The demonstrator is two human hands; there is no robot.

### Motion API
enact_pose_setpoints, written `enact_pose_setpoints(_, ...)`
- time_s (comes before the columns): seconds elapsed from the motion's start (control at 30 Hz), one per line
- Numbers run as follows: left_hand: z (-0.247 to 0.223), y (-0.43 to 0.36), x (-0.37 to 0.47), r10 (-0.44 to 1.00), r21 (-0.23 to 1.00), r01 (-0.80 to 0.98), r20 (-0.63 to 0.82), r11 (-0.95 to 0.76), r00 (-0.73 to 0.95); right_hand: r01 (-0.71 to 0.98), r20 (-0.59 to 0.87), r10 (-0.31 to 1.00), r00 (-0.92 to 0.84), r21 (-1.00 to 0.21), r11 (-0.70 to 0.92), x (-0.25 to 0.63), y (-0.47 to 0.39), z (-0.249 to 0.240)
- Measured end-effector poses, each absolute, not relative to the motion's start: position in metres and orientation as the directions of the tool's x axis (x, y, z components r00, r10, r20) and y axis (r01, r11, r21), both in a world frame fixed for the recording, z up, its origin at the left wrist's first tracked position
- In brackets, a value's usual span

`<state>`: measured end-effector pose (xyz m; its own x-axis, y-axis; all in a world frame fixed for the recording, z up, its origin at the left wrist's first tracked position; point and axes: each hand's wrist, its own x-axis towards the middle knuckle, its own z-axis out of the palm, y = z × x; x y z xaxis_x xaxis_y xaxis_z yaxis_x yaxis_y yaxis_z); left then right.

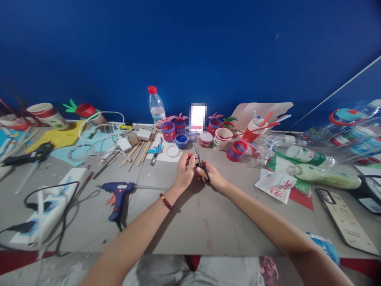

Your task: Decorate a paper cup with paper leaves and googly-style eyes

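Note:
My right hand (pixel 214 175) is closed around the black handles of a pair of scissors (pixel 204 173), whose blades point up and away over the table. Right beside it, my left hand (pixel 185 171) has its fingers pinched together near the blades. Whatever sits between those fingertips is too small and hidden to name. Just beyond the hands stand a lidded jar (pixel 205 139), a paint pot with blue inside (pixel 181 140) and a paper cup (pixel 222 137). A white ring-shaped lid (pixel 173 151) lies on paper to the left of my left hand.
A blue glue gun (pixel 120 196) and a white power strip (pixel 56 206) with cables lie on the left. Painted cups (pixel 168 131) and a plastic bottle (pixel 156 106) stand along the back. Plastic bottles (pixel 311 156), a paper packet (pixel 276 184) and a phone (pixel 345 218) occupy the right.

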<state>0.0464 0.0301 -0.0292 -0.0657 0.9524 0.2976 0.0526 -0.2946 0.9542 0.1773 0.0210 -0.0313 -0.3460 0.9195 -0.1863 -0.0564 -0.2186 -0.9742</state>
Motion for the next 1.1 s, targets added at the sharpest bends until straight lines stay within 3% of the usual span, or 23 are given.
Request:
enact_pose_setpoints(0.57, -0.0273, 0.0288, 0.0438, 0.923, 0.925, 0.166, 0.362, -0.340, -0.127, 0.080, -0.221, 0.901, -0.374, -0.975, -0.207, 0.1761, 0.0190, -0.0310)
enact_pose_setpoints(1.1, -0.0265, 0.0291, 0.0448, 0.909, 0.900, 0.226, 0.403, -0.374, -0.103, 0.047, -0.188, 0.900, -0.393, -0.982, -0.185, 0.1771, 0.0195, -0.0351)
